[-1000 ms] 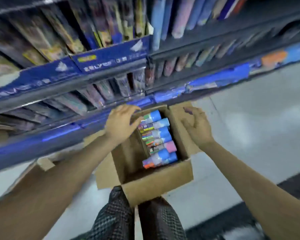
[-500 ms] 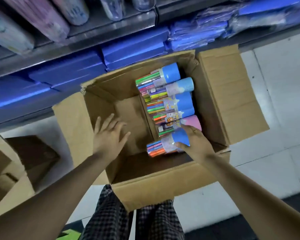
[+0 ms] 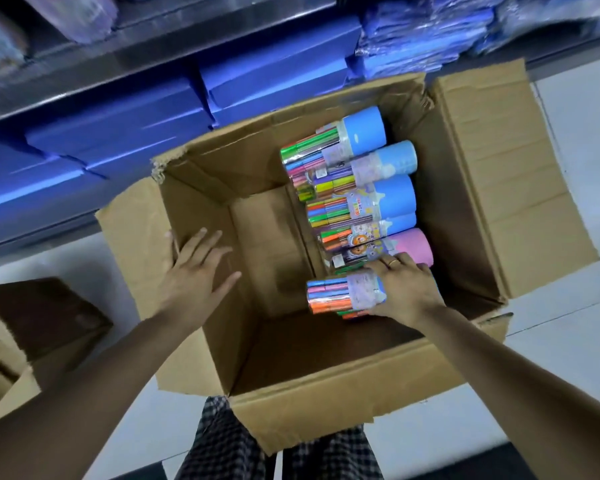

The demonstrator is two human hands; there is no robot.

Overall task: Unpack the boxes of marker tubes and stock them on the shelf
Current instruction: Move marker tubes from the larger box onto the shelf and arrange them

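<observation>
Fingers of the right hand [image 3: 404, 291] curl round the nearest marker tube [image 3: 345, 296] inside the cardboard box [image 3: 326, 386]; left hand [image 3: 196, 275] fingers lie spread against the box's left wall.

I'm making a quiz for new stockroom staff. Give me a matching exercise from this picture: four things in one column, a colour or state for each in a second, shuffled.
Things:
1. left hand
2. right hand
3. farthest marker tube
4. cardboard box

States:
A. flaps folded open
B. blue cap
C. flat, fingers spread on the box's inner left wall
D. grips the nearest marker tube

Pairs: 1-C, 2-D, 3-B, 4-A
</observation>
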